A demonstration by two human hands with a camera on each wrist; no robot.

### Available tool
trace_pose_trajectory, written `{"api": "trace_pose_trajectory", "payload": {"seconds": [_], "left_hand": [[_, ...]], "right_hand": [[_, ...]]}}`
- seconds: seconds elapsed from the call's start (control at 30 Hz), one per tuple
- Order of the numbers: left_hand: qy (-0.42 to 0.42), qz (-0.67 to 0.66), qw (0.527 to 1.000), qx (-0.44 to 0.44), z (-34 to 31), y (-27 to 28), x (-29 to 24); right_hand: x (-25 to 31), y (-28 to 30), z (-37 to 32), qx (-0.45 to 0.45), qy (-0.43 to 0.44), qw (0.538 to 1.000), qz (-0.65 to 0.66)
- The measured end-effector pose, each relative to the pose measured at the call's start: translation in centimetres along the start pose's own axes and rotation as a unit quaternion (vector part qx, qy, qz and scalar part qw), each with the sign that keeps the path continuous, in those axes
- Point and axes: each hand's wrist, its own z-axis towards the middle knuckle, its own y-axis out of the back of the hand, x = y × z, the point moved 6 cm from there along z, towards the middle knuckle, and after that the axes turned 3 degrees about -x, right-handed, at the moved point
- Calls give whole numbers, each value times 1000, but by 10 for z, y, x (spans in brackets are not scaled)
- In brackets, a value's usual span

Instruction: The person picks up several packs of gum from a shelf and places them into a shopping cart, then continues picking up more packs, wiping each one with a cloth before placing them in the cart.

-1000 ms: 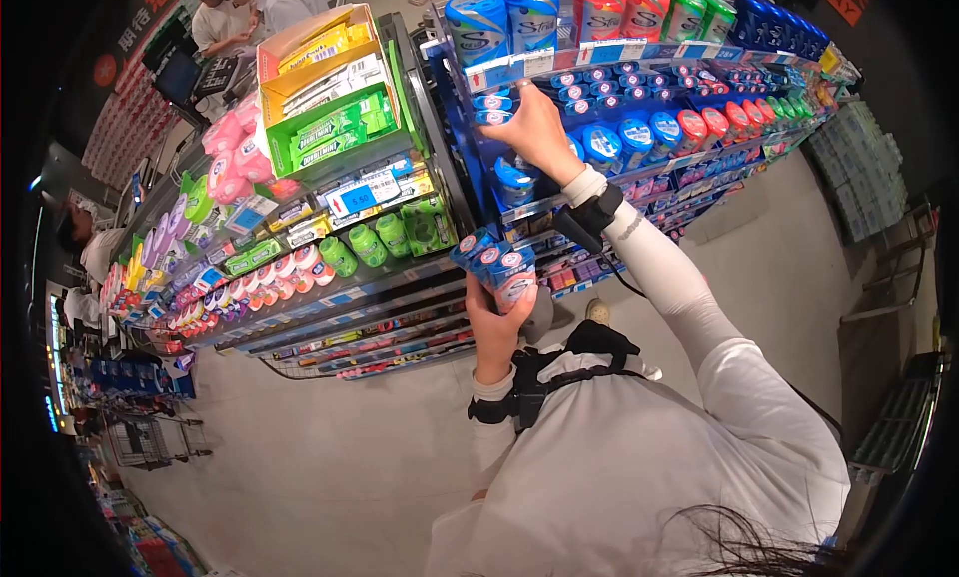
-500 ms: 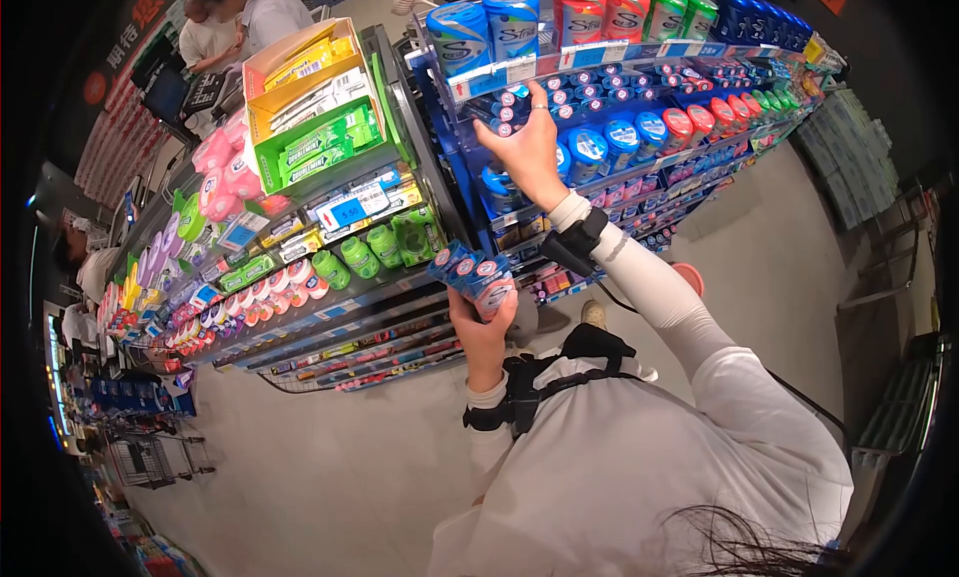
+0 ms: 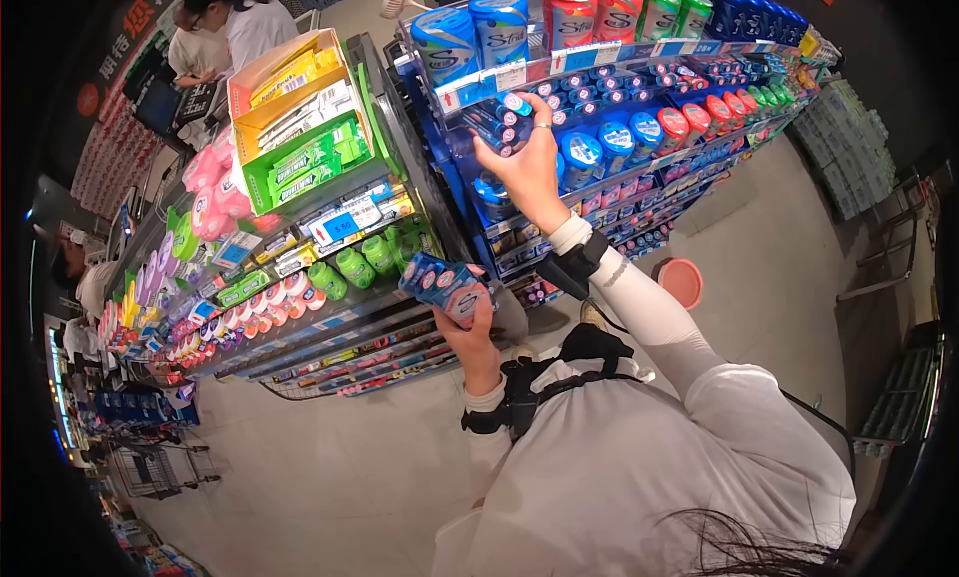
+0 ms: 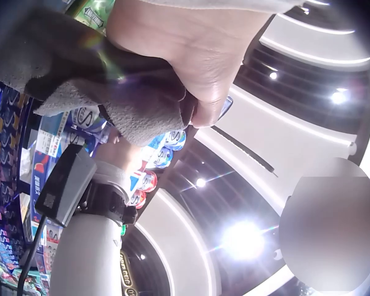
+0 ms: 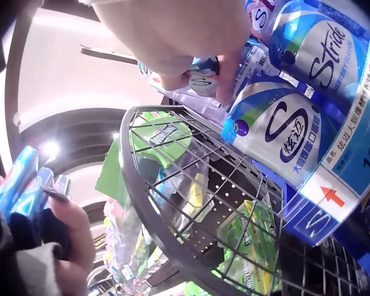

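Your left hand [image 3: 475, 347] had its fingers curled around several small blue plastic containers [image 3: 440, 285], in front of the sweets display. Your right hand [image 3: 531, 182] was at the blue shelf [image 3: 468, 202], its fingers half open and bent, and they pinched a small blue-and-white container [image 5: 203, 83]. This one was near the large blue Stride tubs [image 3: 445, 42], which stood upright along the upper ledge.

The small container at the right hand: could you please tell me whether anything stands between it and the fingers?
Nothing visible does: in the right wrist view, the right hand pinches the small container directly. The black wire rack shows below, not between them.
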Motion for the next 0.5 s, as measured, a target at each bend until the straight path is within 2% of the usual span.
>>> {"api": "trace_pose_trajectory", "payload": {"seconds": [0.13,0.2,0.27,0.33,0.4,0.5], "left_hand": [[-21,-6,1000,-15,4,-2,-3],[-26,-8,1000,-9,5,-4,-4],[-45,-50,998,14,5,-7,-7],[-35,-58,998,4,2,-10,-8],[-6,-66,998,4,2,-13,-10],[30,-104,994,27,3,-14,-5]], "right_hand": [[10,5,-5,35,-64,996,41],[12,3,-9,56,-98,976,185],[12,4,-12,66,-105,964,236],[20,11,-16,34,-88,963,252],[22,20,-21,51,-98,968,223],[37,33,-23,73,-96,940,321]]}}
